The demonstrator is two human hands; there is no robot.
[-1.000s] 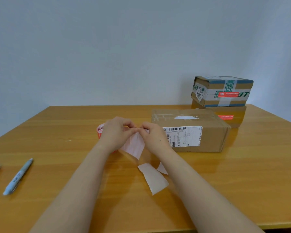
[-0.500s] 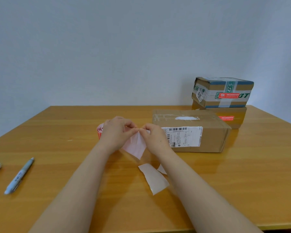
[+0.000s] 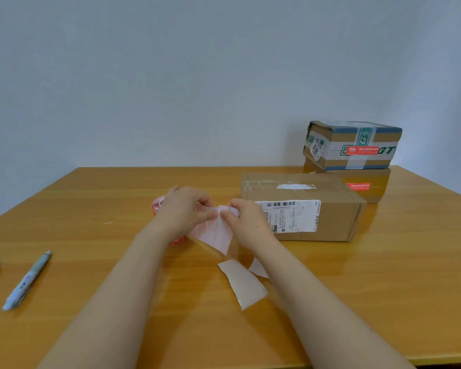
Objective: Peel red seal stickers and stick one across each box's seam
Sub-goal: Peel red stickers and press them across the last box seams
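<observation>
Pale pink paper sticker strip (image 3: 213,233), trailing from a red roll (image 3: 157,207), hangs above the wooden worktop (image 3: 383,288), just left of the brown cardboard box with a white label (image 3: 336,219). The left hand (image 3: 184,213) and right hand (image 3: 248,222) each pinch its top edge. Judged featherlight, limp, tear-prone; lift a sticker by its corner.

Sticker roll (image 3: 157,207) mostly hidden behind left hand (image 3: 184,214); shipping label (image 3: 290,217) print unreadable

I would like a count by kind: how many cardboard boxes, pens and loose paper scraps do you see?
Cardboard boxes: 3 (near box, upper box, lower box)
Pen: 1
Loose paper scraps: 2 (large scrap, small scrap)
Total: 6
</observation>
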